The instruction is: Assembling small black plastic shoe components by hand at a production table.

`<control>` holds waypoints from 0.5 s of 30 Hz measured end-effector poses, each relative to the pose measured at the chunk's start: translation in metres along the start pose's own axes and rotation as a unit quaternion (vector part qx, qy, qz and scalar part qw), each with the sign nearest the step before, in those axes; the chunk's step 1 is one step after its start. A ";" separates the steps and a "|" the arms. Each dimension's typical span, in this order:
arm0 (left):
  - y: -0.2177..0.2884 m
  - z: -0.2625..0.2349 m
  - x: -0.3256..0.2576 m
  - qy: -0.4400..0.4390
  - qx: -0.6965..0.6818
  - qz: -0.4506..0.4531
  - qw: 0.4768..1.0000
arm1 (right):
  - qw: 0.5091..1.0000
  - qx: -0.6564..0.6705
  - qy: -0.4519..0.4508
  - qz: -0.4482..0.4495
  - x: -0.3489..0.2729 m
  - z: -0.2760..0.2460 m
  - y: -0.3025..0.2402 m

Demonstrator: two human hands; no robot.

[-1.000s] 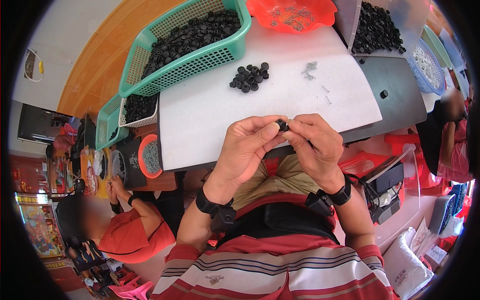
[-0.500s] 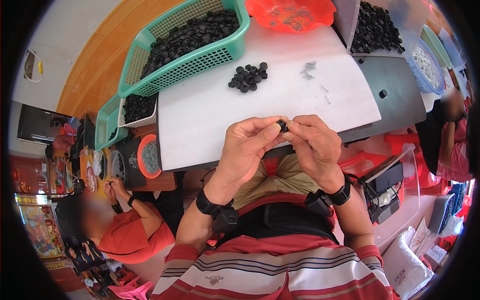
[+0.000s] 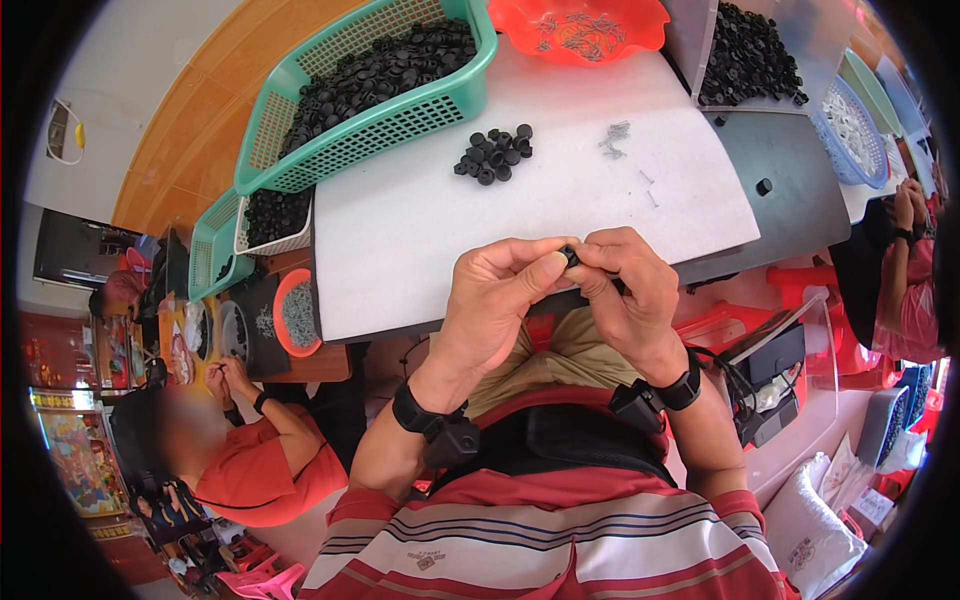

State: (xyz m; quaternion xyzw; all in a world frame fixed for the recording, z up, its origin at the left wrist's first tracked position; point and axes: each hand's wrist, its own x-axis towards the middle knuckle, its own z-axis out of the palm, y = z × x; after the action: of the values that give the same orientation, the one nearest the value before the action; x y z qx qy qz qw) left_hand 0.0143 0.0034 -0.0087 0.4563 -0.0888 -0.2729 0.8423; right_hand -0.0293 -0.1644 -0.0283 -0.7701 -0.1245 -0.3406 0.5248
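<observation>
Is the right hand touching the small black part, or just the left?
Touching. Head view: fingers of both the left hand and right hand pinch the small black part.

Single head cam, fisheye, looks steeply down, close on both hands' grip w/ bench just beyond.

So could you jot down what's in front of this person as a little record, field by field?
left hand: pinches a small black part at the fingertips
right hand: grips the same part from the other side
white board: work surface just beyond the hands
loose pile: black round parts on the board
small screws: scattered right of the pile
green basket: full of black parts
red dish: holds small metal pieces
</observation>
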 end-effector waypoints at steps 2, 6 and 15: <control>0.000 0.001 0.000 0.002 0.004 0.002 1.000 | 1.000 0.015 0.002 0.010 -0.001 0.000 0.000; 0.000 0.003 -0.001 0.002 0.009 0.003 1.000 | 1.000 0.016 -0.004 -0.009 0.002 -0.002 0.001; -0.002 0.009 -0.001 0.012 0.016 0.019 1.000 | 0.999 -0.004 -0.012 -0.040 0.006 -0.006 0.000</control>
State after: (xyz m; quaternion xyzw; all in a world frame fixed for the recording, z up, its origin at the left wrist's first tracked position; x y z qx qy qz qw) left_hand 0.0087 -0.0036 -0.0048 0.4715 -0.0916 -0.2496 0.8408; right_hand -0.0267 -0.1707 -0.0230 -0.7706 -0.1596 -0.3527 0.5063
